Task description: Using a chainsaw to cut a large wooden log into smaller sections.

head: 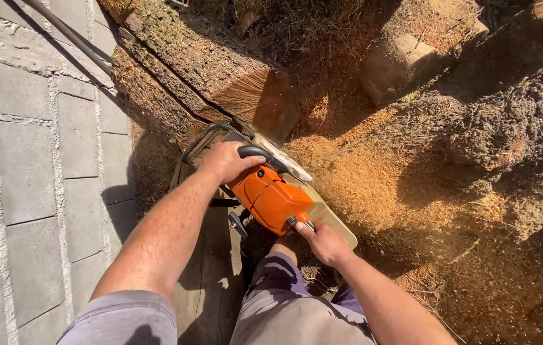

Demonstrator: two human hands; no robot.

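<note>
An orange chainsaw [271, 198] sits low in the middle of the view, its nose pointing up-left into a large felled trunk [182, 70] with rough bark. My left hand [225, 160] is wrapped around the saw's black front handle bar. My right hand [322, 241] grips the rear handle at the lower right of the orange body. The guide bar is mostly hidden inside the cut, beside a freshly sawn reddish wood face [262, 102]. My knee in grey shorts [284, 300] is directly below the saw.
Grey paving slabs [28, 179] fill the left side, with a dark pole [67, 32] lying across the top left. Heaps of orange sawdust [361, 172] cover the ground to the right. A cut log block [399, 61] and a dark bark mound [514, 128] lie beyond.
</note>
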